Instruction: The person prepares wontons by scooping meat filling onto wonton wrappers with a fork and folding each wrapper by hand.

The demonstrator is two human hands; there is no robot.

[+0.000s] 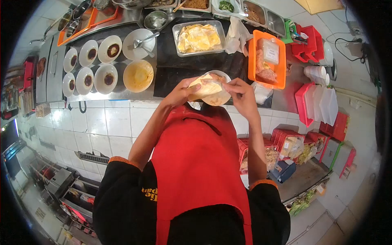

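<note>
Over the counter's front edge, a yellowish wrapper sheet (203, 88) lies across my left hand (183, 90), whose fingers are closed on it. Beside it, and partly behind it, is a round white bowl (218, 98) with pinkish filling near its top. My right hand (239, 90) is at the bowl's right side, fingers pinched together; whatever they hold is too small to make out. Farther back stands a clear tray (178, 30) with a pile of yellow wrapper sheets.
On the left are several white bowls (108, 48) with dark sauce, a bowl with spoons (130, 40) and a yellow-stained bowl (138, 76). An orange tray (252, 57) with a lidded container stands at the right. Metal food pans (276, 22) line the back.
</note>
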